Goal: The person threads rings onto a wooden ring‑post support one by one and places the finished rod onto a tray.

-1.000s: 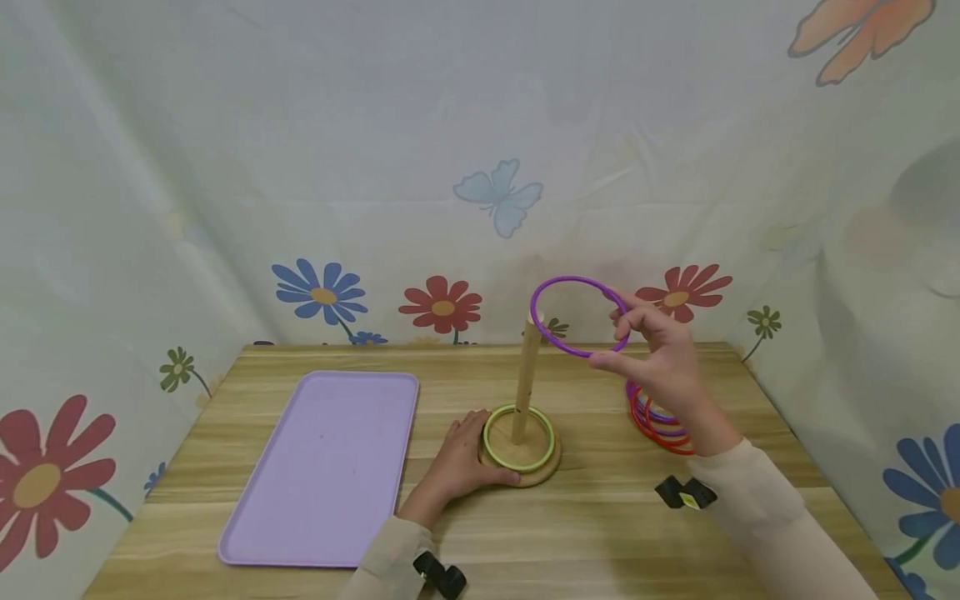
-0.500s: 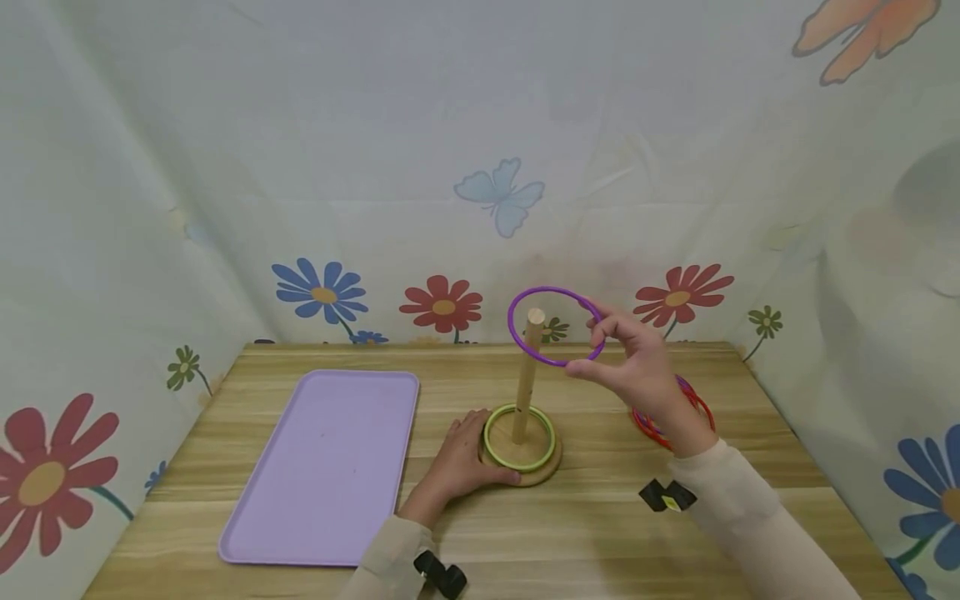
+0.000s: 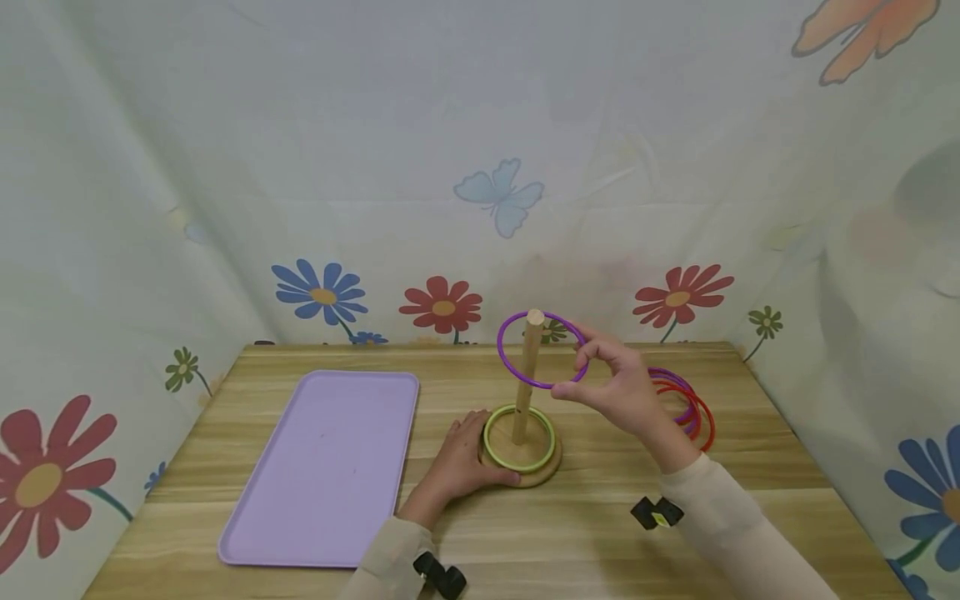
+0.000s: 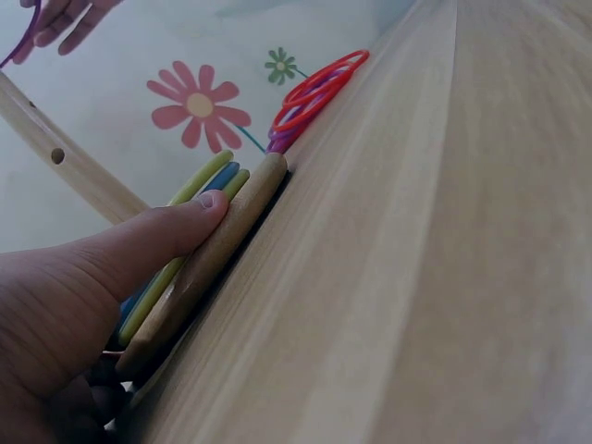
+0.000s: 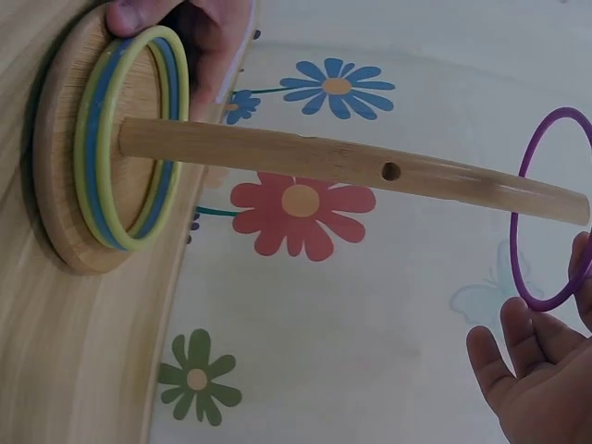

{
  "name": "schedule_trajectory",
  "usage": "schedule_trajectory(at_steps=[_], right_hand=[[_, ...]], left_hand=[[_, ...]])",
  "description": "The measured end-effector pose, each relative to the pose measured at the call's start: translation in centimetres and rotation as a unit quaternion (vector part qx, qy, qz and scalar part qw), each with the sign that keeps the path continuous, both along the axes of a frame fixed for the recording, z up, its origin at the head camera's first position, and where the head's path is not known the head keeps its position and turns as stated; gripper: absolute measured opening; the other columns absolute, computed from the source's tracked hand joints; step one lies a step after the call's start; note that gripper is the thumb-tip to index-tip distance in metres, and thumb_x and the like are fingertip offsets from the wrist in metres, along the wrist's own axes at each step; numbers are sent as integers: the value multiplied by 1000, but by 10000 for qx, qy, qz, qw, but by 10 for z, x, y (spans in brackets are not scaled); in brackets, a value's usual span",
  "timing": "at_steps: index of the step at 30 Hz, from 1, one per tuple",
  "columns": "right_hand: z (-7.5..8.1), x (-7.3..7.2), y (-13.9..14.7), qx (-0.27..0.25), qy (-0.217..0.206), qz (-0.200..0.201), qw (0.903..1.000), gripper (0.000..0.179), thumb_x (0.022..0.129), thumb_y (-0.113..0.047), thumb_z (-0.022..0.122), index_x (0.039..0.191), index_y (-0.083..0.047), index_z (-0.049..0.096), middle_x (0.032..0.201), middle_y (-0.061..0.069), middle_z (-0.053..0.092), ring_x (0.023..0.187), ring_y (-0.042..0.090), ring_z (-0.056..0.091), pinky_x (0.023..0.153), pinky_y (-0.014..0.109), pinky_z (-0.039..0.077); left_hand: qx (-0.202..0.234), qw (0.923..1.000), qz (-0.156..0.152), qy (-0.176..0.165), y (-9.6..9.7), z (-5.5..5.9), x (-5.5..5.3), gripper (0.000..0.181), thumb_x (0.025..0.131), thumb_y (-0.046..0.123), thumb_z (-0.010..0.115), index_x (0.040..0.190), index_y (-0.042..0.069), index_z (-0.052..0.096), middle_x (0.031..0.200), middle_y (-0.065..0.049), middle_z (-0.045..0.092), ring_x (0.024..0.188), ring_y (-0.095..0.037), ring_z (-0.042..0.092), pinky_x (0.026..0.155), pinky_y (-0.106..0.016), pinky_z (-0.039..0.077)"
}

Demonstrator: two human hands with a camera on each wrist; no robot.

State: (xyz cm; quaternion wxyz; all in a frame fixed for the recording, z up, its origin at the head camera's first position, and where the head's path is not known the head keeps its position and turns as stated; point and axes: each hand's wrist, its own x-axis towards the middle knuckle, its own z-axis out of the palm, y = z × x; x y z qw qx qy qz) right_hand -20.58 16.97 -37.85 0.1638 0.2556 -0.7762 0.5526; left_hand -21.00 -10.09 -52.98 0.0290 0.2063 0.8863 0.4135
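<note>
My right hand (image 3: 617, 385) pinches a purple ring (image 3: 501, 350) between thumb and fingers. The ring encircles the upper part of an upright wooden post (image 3: 529, 358), just below its top, as the right wrist view also shows. At the foot of the post, a round wooden base (image 5: 57, 157) carries a stack of rings, a blue ring (image 5: 92, 139) between yellow-green rings (image 5: 104, 190). My left hand (image 3: 463, 460) grips the left side of this base, the thumb against its near edge; in the left wrist view the other fingers are mostly hidden.
Several red and purple rings (image 3: 705, 417) lie in a loose pile on the wooden table (image 3: 600, 533), right of the post. A light purple tray (image 3: 322, 467) lies on the left. Behind the table hangs a cloth (image 3: 375, 167) printed with flowers and butterflies.
My right hand has moved left and down with the purple ring, which has passed from beside the post's top to around the post. My left hand has stayed on the base.
</note>
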Motion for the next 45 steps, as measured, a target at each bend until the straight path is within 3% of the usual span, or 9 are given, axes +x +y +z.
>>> schedule_trajectory(at_steps=[9, 14, 23, 29, 34, 39, 45], right_hand=[[-13, 1, -7, 131, -160, -8, 9998, 34, 74, -4, 96, 85, -8, 64, 152, 18, 57, 145, 41, 48, 117, 63, 39], [-19, 2, -7, 328, -249, -154, 9990, 33, 75, -9, 97, 86, -8, 66, 154, 18, 55, 144, 44, 48, 116, 67, 39], [-32, 2, -8, 401, -197, -128, 9989, 35, 73, -9, 98, 83, -15, 66, 151, 19, 58, 141, 43, 52, 115, 64, 42], [-41, 1, -7, 458, -186, -124, 9987, 35, 72, -10, 99, 82, -16, 66, 149, 23, 58, 142, 45, 51, 116, 66, 40], [-47, -1, -7, 432, -170, -49, 9989, 35, 71, -10, 99, 81, -17, 66, 149, 20, 59, 142, 44, 51, 117, 65, 38], [-54, 0, -9, 456, -310, -85, 9984, 34, 71, -14, 100, 80, -18, 67, 148, 19, 60, 137, 44, 56, 116, 66, 39], [-62, 5, -9, 592, -696, -209, 9956, 32, 74, -22, 99, 81, -18, 67, 151, 17, 58, 141, 47, 51, 116, 70, 35]], left_hand=[[76, 10000, 8, -8, 0, 0, 0, 117, 67, 52, 98, 158, 4, 42, 157, -16, 49, 155, -38, 31, 129, -60, 11], [41, 9999, -34, 92, 0, 0, -1, 114, 67, 51, 99, 156, 5, 44, 151, -13, 54, 149, -34, 41, 129, -61, 13], [38, 9999, -74, 142, 0, -2, -1, 112, 67, 51, 99, 156, 7, 45, 148, -10, 56, 145, -32, 44, 128, -61, 13], [6, 9998, -70, 163, 0, -4, -2, 114, 68, 51, 98, 157, 6, 43, 149, -12, 55, 146, -33, 43, 128, -61, 13], [-25, 10000, -20, 87, 0, -3, -2, 117, 69, 52, 98, 158, 3, 41, 155, -16, 50, 153, -38, 35, 129, -60, 11], [-62, 9999, 15, 79, 0, -2, -1, 118, 69, 52, 97, 159, 2, 40, 158, -18, 48, 155, -41, 30, 129, -60, 11], [-114, 9998, -6, 166, 0, -4, -1, 115, 69, 52, 97, 158, 5, 41, 156, -16, 50, 152, -39, 36, 129, -61, 12]])
